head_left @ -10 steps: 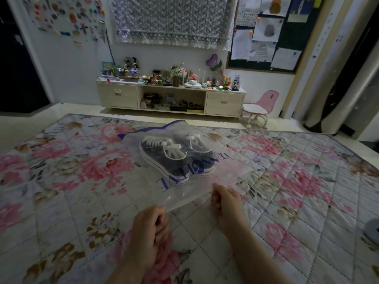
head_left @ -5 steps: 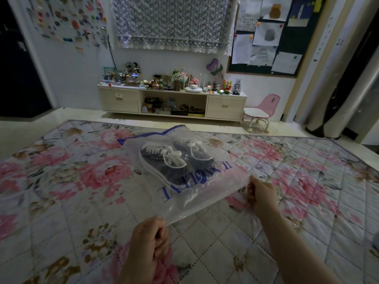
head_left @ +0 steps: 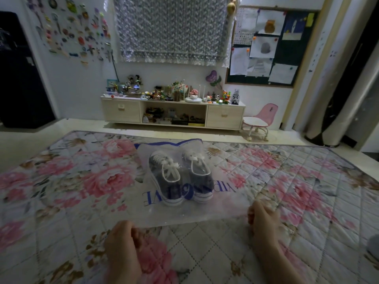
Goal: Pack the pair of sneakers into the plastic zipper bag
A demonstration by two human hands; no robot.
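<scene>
A clear plastic zipper bag with blue lettering lies flat on the floral quilted mat. Inside it sit two dark sneakers with white laces and soles, one on the left and one on the right, toes toward me. My left hand pinches the bag's near left corner. My right hand pinches the near right corner. The near edge is stretched straight between both hands. The blue-trimmed far edge lies past the shoes' heels.
A low wooden cabinet crowded with small toys stands against the far wall. A small pink chair is to its right. Curtains hang at the far right, and a grey object pokes in at the right edge of the mat.
My right hand slid rightward along the bag's near edge to its right corner. The bag turned from slanted to square in front of me, its near edge now taut.
</scene>
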